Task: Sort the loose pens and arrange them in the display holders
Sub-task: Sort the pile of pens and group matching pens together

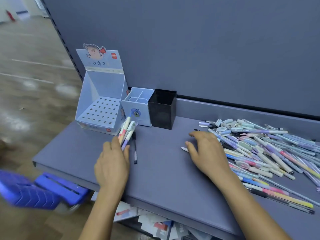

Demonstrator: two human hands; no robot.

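The left hand [112, 163] grips a pen bundle [127, 130] aimed at the display box [97, 108]; right hand [206, 151] rests open right of it.

Viewed from head height through one wide-angle lens, facing forward and down, close over the grey shelf [161, 174], with floor [34, 75] at left.

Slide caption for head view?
Left hand grips pastel pens beside a perforated light-blue cardboard display box; right hand rests at the loose pen pile.
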